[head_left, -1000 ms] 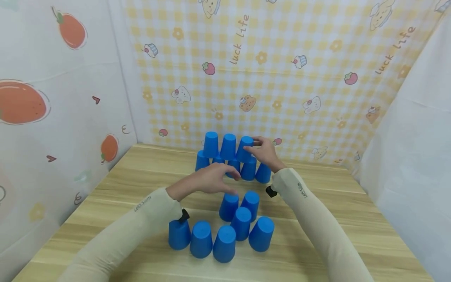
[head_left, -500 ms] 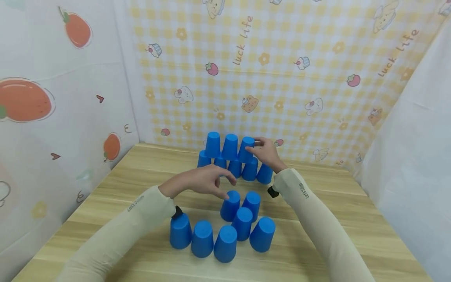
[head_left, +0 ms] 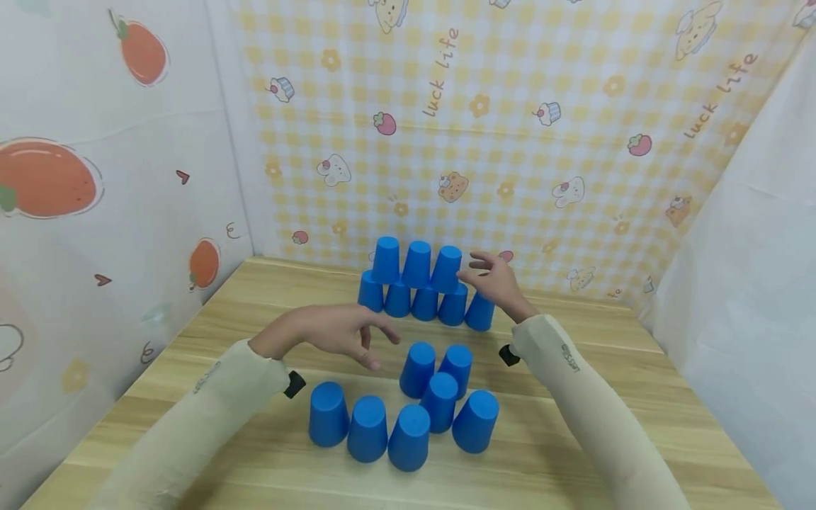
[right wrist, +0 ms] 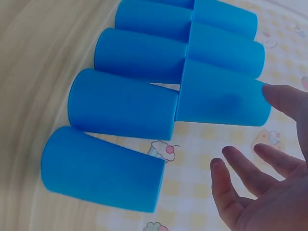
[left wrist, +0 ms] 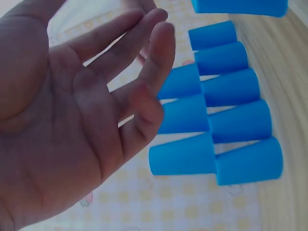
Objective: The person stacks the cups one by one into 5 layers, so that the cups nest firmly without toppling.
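At the back of the table, upside-down blue cups stand in two tiers: a lower row (head_left: 424,303) of several and an upper row of three. Beside the rightmost upper cup (head_left: 447,269) is my right hand (head_left: 496,278), its fingers spread and holding nothing. In the right wrist view, the thumb (right wrist: 281,98) overlaps the end of that cup (right wrist: 226,96). My left hand (head_left: 334,331) hovers in front of the stack with relaxed, slightly bent fingers and nothing in them. The left wrist view shows its palm (left wrist: 72,110) turned past the stacked cups (left wrist: 243,122).
Several more upside-down blue cups stand loosely grouped nearer the front, among them a left one (head_left: 328,414), a front one (head_left: 409,438) and a right one (head_left: 475,421). Behind the wooden table (head_left: 574,368) hangs a checked cloth (head_left: 510,156); a fruit-print cloth (head_left: 127,184) hangs at left.
My right hand has let go of the rightmost upper cup and drawn back to the right. My left hand has moved left and slightly down, away from the front cups.
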Available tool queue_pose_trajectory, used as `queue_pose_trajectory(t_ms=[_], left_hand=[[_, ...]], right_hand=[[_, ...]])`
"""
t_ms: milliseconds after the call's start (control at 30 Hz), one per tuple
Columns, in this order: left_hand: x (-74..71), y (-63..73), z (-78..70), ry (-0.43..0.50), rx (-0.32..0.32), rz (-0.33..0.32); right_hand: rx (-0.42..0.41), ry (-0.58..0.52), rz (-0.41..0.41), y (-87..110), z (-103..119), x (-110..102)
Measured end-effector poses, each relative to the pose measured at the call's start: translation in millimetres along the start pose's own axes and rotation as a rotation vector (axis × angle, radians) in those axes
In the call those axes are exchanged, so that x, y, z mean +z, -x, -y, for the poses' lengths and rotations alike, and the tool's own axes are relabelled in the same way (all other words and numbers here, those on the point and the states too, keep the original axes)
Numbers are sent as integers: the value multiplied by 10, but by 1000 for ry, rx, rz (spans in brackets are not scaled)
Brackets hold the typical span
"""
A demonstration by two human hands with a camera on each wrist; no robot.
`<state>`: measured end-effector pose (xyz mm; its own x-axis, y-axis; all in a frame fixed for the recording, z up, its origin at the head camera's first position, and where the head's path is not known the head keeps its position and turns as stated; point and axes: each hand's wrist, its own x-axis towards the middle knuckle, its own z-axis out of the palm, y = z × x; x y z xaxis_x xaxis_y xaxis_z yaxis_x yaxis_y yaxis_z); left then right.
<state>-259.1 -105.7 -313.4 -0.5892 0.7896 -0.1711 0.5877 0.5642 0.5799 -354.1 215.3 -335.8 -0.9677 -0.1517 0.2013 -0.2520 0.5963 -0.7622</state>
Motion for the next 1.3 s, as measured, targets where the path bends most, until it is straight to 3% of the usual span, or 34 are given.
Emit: queue_pose_trajectory(t_ms=[233, 367, 600, 800, 1000, 1133, 1300], left_hand=[[80, 106, 152, 65, 16, 52], [103, 114, 193, 67, 32, 60], [100, 191, 271, 99, 1, 193], [72, 260, 406, 163, 38, 304], [67, 298, 526, 183, 47, 389], [94, 311, 556, 173, 23, 393], [149, 302, 556, 149, 12, 362]], right_hand=[[-94, 9, -9, 214, -25, -68], [-94, -3, 2, 310, -30, -66], [-103, -25, 55, 495, -30, -81], [-101, 3, 188, 720, -133, -114], [-96, -76, 367, 863, -241, -114], [-122, -116, 486, 905, -301, -97], [-141, -122, 560, 936, -362, -42]])
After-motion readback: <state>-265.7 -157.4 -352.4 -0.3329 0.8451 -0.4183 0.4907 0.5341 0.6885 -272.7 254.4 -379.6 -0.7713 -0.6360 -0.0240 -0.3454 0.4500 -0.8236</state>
